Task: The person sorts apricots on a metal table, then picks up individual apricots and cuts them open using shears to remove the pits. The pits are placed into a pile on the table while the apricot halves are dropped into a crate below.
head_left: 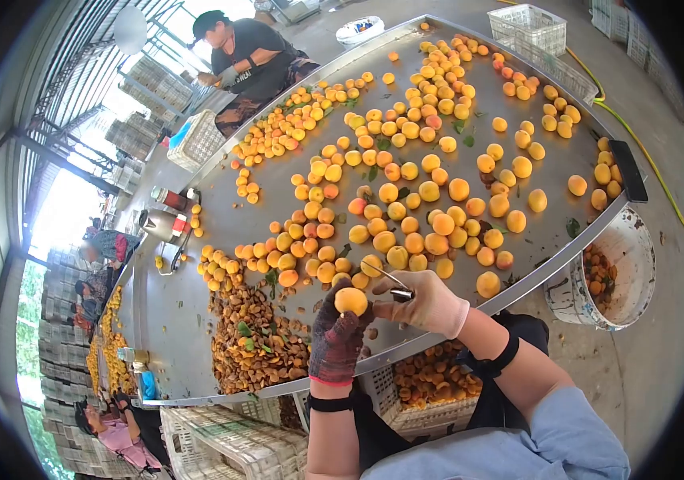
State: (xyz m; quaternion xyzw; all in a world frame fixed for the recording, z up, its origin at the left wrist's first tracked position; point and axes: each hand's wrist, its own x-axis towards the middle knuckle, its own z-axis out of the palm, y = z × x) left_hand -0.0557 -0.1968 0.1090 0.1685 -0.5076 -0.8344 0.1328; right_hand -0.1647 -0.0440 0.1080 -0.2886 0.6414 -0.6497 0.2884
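My left hand [337, 334], in a dark glove with a reddish cuff, holds a whole yellow-orange apricot [351, 301] near the front edge of the metal table. Beside it on the right, my right hand [424, 304] wears a pale, stained glove and grips a knife [403, 294] by its dark handle. The thin blade points up and left, above the apricot. Many whole apricots [383, 241] lie on the table beyond my hands. To the left is a heap of pits [258, 340] with some green leaves.
A crate of apricot halves [435, 376] stands below the table edge, with a white bucket [630, 272] at the right. A dark phone-like object [628, 171] rests on the right rim. A co-worker [250, 60] is across the table; other people are at the left. Metal flasks [164, 225] stand at the left.
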